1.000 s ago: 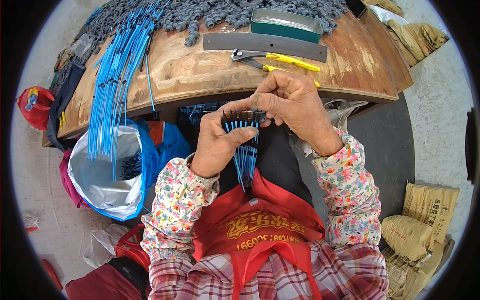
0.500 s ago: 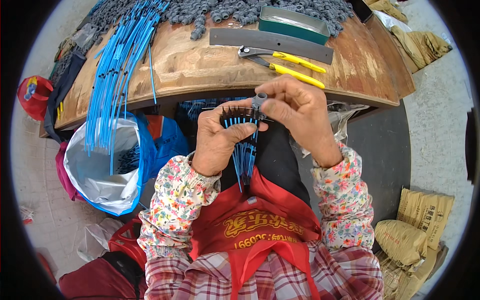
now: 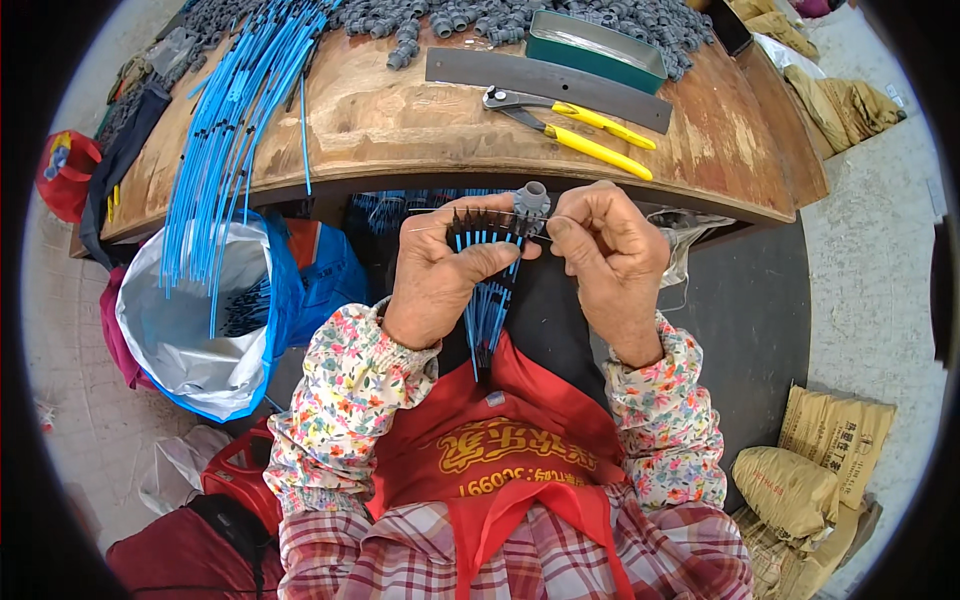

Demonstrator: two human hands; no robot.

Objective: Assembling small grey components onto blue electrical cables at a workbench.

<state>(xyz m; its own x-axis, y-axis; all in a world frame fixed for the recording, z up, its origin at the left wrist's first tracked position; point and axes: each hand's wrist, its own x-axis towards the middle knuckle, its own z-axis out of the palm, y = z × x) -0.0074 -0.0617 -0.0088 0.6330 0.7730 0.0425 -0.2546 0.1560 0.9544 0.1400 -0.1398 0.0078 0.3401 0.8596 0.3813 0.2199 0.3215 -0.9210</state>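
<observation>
Blue rods (image 3: 487,312), likely light: left hand (image 3: 437,275) is clamping near tips (image 3: 482,220), probably best hold; right hand (image 3: 610,255), alongside, apparently pinching wire (image 3: 541,237).

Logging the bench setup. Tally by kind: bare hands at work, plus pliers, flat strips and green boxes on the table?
Left hand and right hand: 2
Yellow-handled pliers: 1
Dark grey flat strip: 1
Open green box: 1
Total: 5
Left out, overlapping too much to count: held blue stems, piled grey fittings.
</observation>
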